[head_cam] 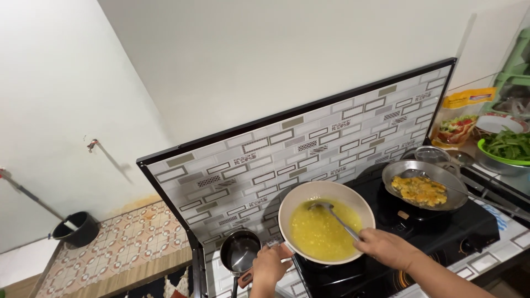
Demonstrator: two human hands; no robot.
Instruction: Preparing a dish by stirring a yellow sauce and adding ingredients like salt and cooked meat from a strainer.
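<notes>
The pan (327, 221) of runny yellow egg sits on the near burner at six o'clock; judging by the liquid, cooking has barely begun. The right hand (388, 248) grips a ladle (333, 215) dipped in it; the left hand (270, 264) closes on the pan's rim. At three o'clock a wok (424, 185) holds a browned omelette. The pan's handle is hidden, and the small pot (240, 252) at seven o'clock is partly cut off.

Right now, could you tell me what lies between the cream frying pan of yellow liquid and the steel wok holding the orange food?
In the head view, only bare black stovetop separates the cream frying pan from the steel wok; nothing stands there.
</notes>
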